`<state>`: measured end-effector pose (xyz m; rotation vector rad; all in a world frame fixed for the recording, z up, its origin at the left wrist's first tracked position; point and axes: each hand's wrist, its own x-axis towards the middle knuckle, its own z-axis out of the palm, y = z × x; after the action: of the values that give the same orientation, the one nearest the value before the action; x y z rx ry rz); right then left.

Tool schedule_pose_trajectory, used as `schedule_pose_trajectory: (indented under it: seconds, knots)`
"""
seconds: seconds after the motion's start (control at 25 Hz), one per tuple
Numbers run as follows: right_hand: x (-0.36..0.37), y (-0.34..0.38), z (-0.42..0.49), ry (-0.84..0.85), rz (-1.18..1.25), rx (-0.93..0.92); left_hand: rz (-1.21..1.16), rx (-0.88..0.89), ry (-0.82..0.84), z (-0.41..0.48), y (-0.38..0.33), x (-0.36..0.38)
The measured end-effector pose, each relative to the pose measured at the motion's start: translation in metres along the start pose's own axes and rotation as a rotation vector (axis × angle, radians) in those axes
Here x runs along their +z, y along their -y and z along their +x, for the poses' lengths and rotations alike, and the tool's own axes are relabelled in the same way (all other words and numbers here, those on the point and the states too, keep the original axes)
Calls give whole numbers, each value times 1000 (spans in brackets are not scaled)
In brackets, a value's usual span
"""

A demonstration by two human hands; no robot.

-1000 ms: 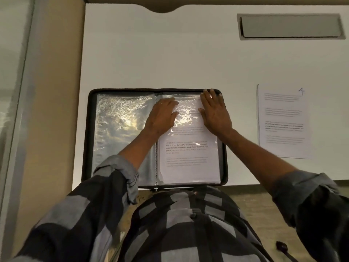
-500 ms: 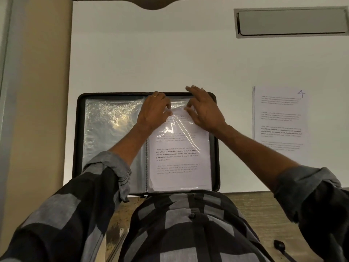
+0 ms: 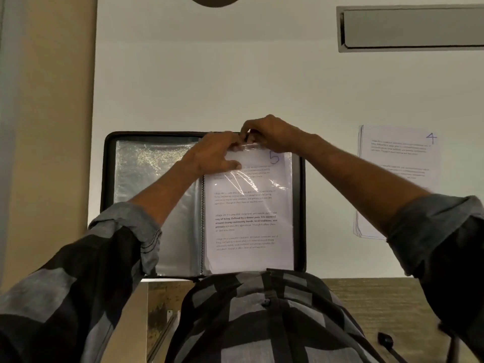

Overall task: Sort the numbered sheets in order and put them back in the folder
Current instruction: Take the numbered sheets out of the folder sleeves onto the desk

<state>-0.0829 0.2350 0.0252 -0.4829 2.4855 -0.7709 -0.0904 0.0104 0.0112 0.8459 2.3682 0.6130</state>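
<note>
Folder (image 3: 106,179): black, zip-edged, lying open flat on the white surface (image 3: 235,74), at the near edge and left of centre. The near rim is partly hidden by the person's shirt.

Spiral binding (image 3: 202,226) runs down the middle. The left-hand page is an unfilled plastic sleeve (image 3: 152,174), crinkled and glaring under the light.

The right-hand page carries sheet 5 (image 3: 248,221), printed text with a handwritten blue 5 at its far right corner. It sits inside a clear pocket (image 3: 262,183), with glare streaks across the upper third. The sheet's top edge lies a little below the folder's far rim.

Left hand (image 3: 217,155): thumb laid flat on the pocket near the sheet's far left corner, fingers curled onto the pocket's top rim, grasping it.

Right hand (image 3: 272,134): fingertips bunched and pinching the same top rim, touching the left hand's fingers. Whether the pocket mouth is pulled apart cannot be told.

Stack of sheets (image 3: 398,179): on the surface toward the right edge, well apart from the folder, top sheet marked 4, edges slightly fanned.

Grey recessed hatch (image 3: 411,27): at the far right corner of the surface.
</note>
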Motion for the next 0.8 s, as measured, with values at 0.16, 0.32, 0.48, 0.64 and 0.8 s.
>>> schedule_pose_trajectory:
  seconds: [0.16, 0.32, 0.48, 0.64, 0.8]
  knots:
    - [-11, -3, 8, 231, -87, 85, 42, -42, 45, 7, -1, -12]
    - [-7, -4, 22, 337, -115, 203, -67, -83, 129, 27, 3, -21]
    - [-7, -7, 28, 463, -121, 229, -95, -73, 222, 45, 9, -28]
    - [-6, -8, 31, 475, -178, 239, -143, -40, 290, 56, 12, -35]
    - [-30, -15, 36, 321, -129, 258, -180, -35, 107, 60, 14, -40]
